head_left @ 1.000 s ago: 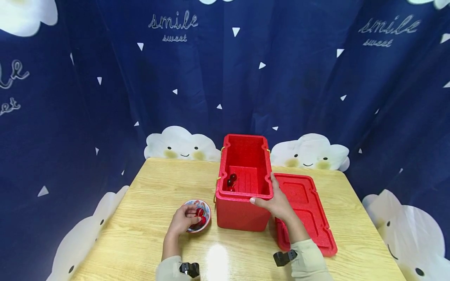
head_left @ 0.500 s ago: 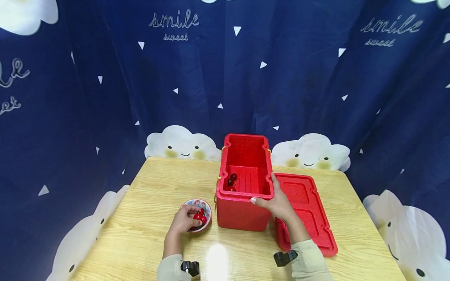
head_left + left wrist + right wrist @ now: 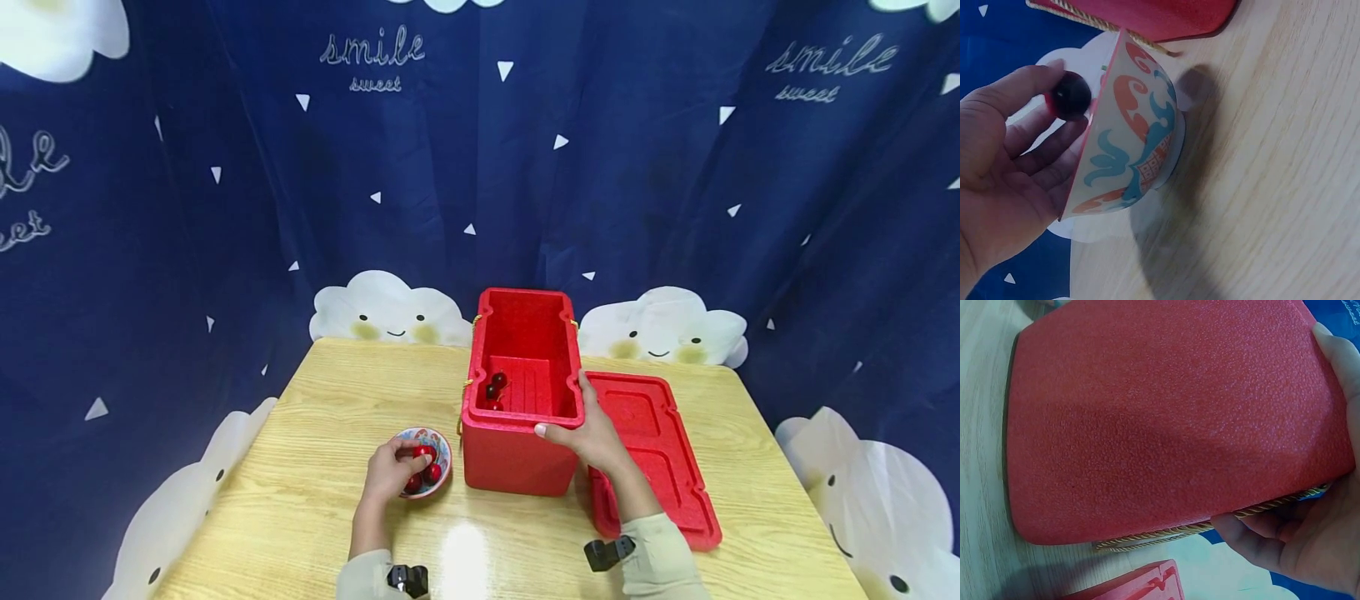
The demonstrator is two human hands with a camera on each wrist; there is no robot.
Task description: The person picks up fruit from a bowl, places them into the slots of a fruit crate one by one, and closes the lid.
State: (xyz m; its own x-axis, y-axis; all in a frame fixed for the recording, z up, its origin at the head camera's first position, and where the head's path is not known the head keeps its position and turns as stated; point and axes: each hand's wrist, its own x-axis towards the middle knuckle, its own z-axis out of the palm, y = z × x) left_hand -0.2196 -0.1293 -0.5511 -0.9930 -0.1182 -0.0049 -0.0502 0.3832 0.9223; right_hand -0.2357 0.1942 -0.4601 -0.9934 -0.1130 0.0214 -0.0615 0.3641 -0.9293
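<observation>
In the head view my left hand (image 3: 390, 471) reaches over the rim of a small patterned bowl (image 3: 442, 450) and pinches a red cherry (image 3: 423, 452) between thumb and fingers. That cherry (image 3: 1067, 95) shows dark and round at the bowl's edge in the left wrist view. More cherries (image 3: 432, 473) lie in the bowl below the fingers. My right hand (image 3: 597, 433) grips the near right corner of an open red foam box (image 3: 517, 458), thumb on the front rim and fingers along the side. Several cherries (image 3: 495, 390) lie inside it, at the near left.
A red foam lid (image 3: 660, 467) lies on the wooden table (image 3: 352, 375) to the right of the box. Yellow rope (image 3: 1210, 526) runs along the box's sides. A dark blue curtain (image 3: 420, 167) hangs behind the table.
The left fingers have shifted among the cherries in the bowl, and one cherry is now pinched, a little higher toward the bowl's back. The right hand and box stay in place.
</observation>
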